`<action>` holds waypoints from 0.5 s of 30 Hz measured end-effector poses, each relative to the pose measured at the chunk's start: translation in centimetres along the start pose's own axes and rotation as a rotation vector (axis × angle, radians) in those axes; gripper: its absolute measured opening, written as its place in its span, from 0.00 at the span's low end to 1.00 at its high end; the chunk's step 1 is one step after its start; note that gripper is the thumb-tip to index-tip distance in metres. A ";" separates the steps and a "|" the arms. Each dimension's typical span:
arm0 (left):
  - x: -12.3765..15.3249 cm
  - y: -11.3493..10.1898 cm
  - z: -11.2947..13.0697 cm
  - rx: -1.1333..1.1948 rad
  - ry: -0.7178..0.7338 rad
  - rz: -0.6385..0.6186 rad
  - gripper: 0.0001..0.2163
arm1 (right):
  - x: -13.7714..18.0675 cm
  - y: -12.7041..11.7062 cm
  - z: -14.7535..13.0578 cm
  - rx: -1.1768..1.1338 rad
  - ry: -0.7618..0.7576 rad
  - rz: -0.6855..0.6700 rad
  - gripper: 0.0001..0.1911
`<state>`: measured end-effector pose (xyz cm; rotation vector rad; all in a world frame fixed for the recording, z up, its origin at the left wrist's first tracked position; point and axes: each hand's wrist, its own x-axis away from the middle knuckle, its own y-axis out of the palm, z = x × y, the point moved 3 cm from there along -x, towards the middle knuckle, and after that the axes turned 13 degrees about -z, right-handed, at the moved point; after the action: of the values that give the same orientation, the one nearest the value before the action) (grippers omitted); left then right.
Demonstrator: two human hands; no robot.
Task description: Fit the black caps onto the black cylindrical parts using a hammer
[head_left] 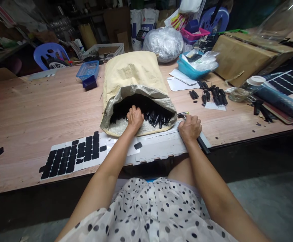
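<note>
A large cream woven sack [136, 70] lies on the table with its mouth toward me. Inside its mouth are many small black pointed parts [156, 118]. My left hand [135, 117] reaches into the opening, its fingers curled down at the edge of the pile; what they hold, if anything, is hidden. To the right of the sack, my right hand [190, 128] is closed round a hammer [203, 145] with a black handle and a small dark head with a yellowish end. Under that hand and along the sack's front lies a flat white board [159, 149] at the table edge.
A white sheet with black stickers [71, 154] lies left. Loose black parts [215, 94], a teal basket [192, 69] and a cardboard box [244, 57] stand right. Behind are a blue basket [88, 70], a navy tray [89, 82] and a stuffed clear bag [164, 43].
</note>
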<state>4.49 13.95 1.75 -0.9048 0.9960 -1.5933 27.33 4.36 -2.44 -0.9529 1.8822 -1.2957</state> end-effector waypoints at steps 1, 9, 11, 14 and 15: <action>-0.1 0.1 -0.1 -0.009 0.009 -0.006 0.03 | 0.0 0.0 0.0 -0.002 0.000 -0.001 0.17; 6.8 -0.4 -2.7 0.120 0.103 -0.032 0.04 | 0.1 0.0 0.0 -0.027 0.025 0.004 0.17; 9.4 0.8 -3.3 0.190 0.172 -0.124 0.03 | 0.0 0.1 0.1 -0.039 0.043 0.003 0.18; 12.0 2.8 -3.7 0.251 0.266 -0.175 0.04 | -0.8 -0.1 0.6 -0.072 0.076 -0.031 0.18; 12.5 3.3 -3.7 0.264 0.282 -0.168 0.04 | -1.1 -0.3 0.9 -0.093 0.089 -0.050 0.17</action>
<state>-0.39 1.92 -1.69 -0.6058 0.8892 -1.9814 28.69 4.80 -2.34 -1.0106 2.0137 -1.3092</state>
